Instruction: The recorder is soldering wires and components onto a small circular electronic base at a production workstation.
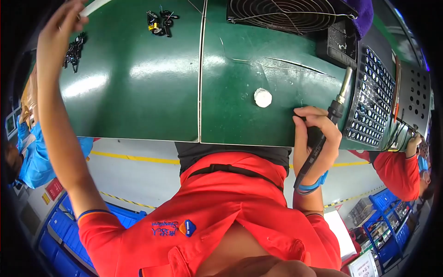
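My right hand (320,134) is at the near right of the green table (138,106), holding a soldering iron (336,108). The iron lies slanted across the hand, its metal end up and away from me. Thumb and index fingertips come close together; whether anything small is between them, I cannot make out. Far off at the left, my left hand (62,21) is raised over the table edge, its fingers blurred. Near that forearm lies a cluster of small black parts (74,53). A white round lump (263,98) sits left of my right hand.
A black tray (371,99) with rows of small round parts lies at right, beside a perforated metal box (415,94). Behind are a black box (339,44), a fan grille (281,16), a purple cloth (362,16), and more black parts (161,23). Co-workers are at both sides.
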Demonstrator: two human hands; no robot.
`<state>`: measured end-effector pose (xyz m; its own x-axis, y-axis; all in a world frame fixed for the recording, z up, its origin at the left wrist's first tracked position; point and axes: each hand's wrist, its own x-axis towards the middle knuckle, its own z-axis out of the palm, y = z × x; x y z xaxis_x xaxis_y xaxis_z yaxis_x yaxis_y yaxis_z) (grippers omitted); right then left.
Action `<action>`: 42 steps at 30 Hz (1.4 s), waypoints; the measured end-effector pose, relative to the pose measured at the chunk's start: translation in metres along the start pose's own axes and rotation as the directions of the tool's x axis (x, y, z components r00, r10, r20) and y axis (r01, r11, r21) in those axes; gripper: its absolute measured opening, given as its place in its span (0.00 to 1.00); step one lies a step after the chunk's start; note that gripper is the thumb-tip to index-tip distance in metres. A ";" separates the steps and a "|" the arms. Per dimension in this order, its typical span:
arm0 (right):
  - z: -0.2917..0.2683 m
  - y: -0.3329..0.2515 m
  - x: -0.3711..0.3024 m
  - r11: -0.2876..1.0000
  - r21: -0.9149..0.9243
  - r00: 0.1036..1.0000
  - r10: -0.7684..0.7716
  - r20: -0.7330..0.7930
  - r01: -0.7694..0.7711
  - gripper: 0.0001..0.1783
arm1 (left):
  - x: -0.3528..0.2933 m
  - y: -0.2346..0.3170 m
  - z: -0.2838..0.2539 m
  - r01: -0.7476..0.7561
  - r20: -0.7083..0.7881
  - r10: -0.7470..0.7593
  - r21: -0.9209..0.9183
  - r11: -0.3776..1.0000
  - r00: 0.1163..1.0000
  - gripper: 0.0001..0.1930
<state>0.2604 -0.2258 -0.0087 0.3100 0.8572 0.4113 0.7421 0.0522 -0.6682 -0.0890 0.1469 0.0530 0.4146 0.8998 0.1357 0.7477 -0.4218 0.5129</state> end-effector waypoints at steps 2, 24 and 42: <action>0.009 -0.008 0.003 0.985 0.175 1.000 0.009 -0.025 -0.004 0.20 | -0.078 0.084 0.038 0.024 0.097 0.004 -0.293 0.956 0.995 0.13; 0.035 -0.007 -0.004 0.889 0.444 0.993 -0.093 -0.075 0.116 0.22 | -0.179 0.204 0.150 -0.171 0.092 0.289 -0.624 0.763 0.953 0.12; -0.001 -0.001 0.012 0.935 0.199 0.916 -0.217 -0.338 0.295 0.21 | -0.153 0.201 0.163 -0.200 0.019 0.246 -0.525 0.827 0.969 0.12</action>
<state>0.2640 -0.2164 -0.0022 0.3233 0.6005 0.7314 0.6670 0.4037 -0.6263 0.0826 -0.0940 -0.0031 0.5952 0.7664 0.2416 0.2632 -0.4700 0.8425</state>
